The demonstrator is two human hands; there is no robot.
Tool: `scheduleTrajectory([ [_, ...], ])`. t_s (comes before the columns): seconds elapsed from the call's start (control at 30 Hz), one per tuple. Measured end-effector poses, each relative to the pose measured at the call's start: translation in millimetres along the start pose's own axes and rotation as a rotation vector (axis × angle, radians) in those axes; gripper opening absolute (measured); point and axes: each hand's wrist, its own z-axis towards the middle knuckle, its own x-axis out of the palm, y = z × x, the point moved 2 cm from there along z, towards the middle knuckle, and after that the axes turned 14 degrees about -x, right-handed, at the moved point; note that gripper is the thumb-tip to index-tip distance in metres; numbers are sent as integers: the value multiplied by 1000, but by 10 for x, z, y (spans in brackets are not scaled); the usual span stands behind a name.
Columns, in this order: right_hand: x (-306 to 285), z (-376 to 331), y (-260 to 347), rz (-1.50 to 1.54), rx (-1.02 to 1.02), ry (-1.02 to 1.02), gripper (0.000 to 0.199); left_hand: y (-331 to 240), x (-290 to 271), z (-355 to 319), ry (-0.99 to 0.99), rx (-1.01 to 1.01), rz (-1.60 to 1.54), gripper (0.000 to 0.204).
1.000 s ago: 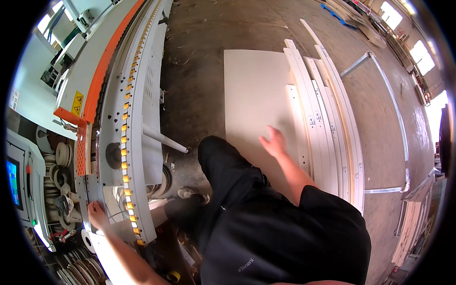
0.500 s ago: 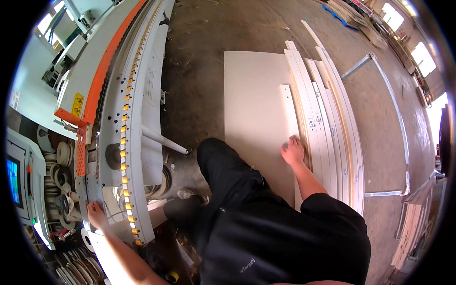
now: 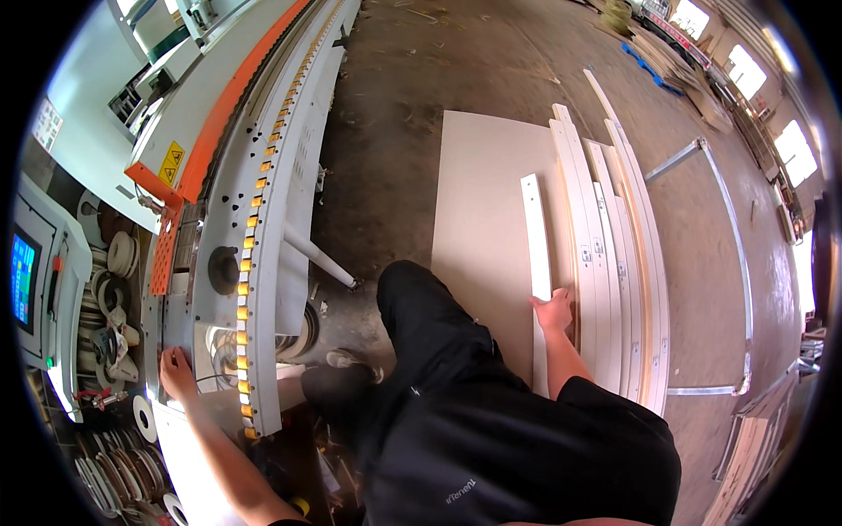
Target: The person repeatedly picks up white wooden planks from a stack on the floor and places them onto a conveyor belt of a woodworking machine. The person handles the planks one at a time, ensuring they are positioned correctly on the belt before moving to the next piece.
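My right hand [image 3: 553, 311] grips a long white strip [image 3: 536, 237] partway along its length, thumb on the left side, fingers toward the stack. The strip lies lengthwise over a large pale board [image 3: 482, 188], with a gap between it and the stacked white strips [image 3: 599, 263] on the right. On the far left, my left hand [image 3: 178, 375] rests with fingers extended on the metal bed [image 3: 178, 324] of a long white and orange machine [image 3: 210, 145]. A row of yellow rollers [image 3: 243, 337] runs along that machine's near side.
A control panel with a lit screen [image 3: 26, 276] stands at the left, beside stacked rolls of edge banding [image 3: 112, 294]. A support bar [image 3: 320, 263] juts from the machine toward my legs. On the right, a metal frame [image 3: 732, 219] stands on the concrete floor.
My right hand has closed round the white strip, which has shifted left across the board, away from the stack. My left hand stays on the machine bed. The view has shifted slightly.
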Motion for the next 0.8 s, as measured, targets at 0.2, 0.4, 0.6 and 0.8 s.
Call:
scheduleTrajectory([
  [0.2,283,132,-99,-103,-98,65,57,-129,42,-19,51,-42,-18,23],
  [0.4,-217,446,371,-17,-295,-244,50,-302,-20,-77,8,-23,-76,21],
  [0.6,-1817,555,1536,495,-541,-558,45,-168,-56,-89,-22,-35,-45,21],
  [0.8,-2481,268,2051,1165,-680,-872,31,-218,-48,-99,-1,-27,-42,20],
])
